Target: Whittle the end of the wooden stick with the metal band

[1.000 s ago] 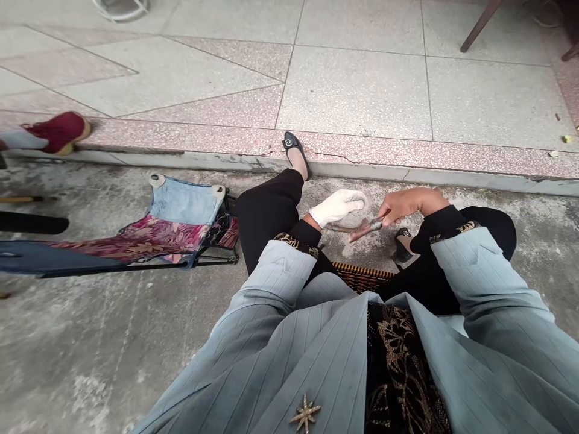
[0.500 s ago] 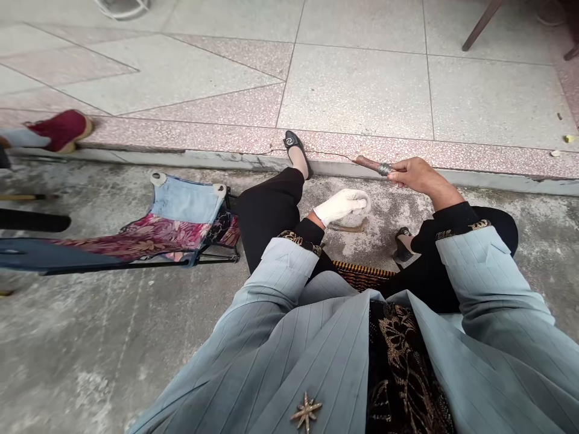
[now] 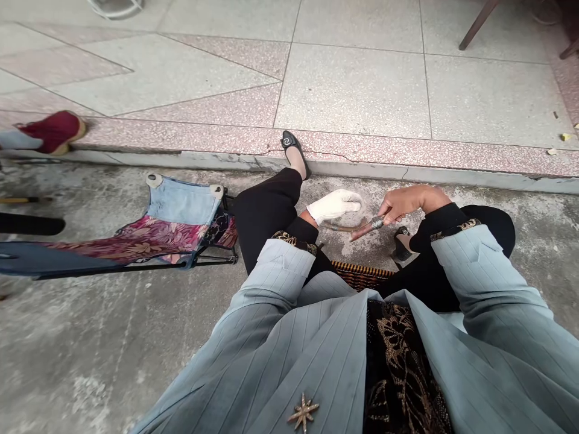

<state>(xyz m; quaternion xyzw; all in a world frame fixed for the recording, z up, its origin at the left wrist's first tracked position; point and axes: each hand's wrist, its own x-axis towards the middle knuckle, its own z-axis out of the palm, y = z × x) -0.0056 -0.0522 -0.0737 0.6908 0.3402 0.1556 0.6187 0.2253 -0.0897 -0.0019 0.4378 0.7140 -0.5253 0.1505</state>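
I sit low over a concrete floor with my knees apart. My left hand [image 3: 333,205], in a white glove, is curled round a pale round object that it presses to the ground; I cannot make out what it is. A thin brown piece [image 3: 337,228] lies under that hand. My right hand [image 3: 406,202], bare, is closed on a short brown tool with a metal band [image 3: 368,227], whose tip points down and left toward the spot beside the gloved hand.
A folding stool with a denim and floral cloth seat [image 3: 174,226] stands at my left. A raised terrazzo step [image 3: 407,158] runs across ahead. A red shoe [image 3: 56,129] of another person rests on it at far left. A woven mat edge [image 3: 362,274] lies under me.
My right hand lifted the banded tool up to the step edge half a second ago and has brought it back down beside the gloved hand. The left hand stayed put.
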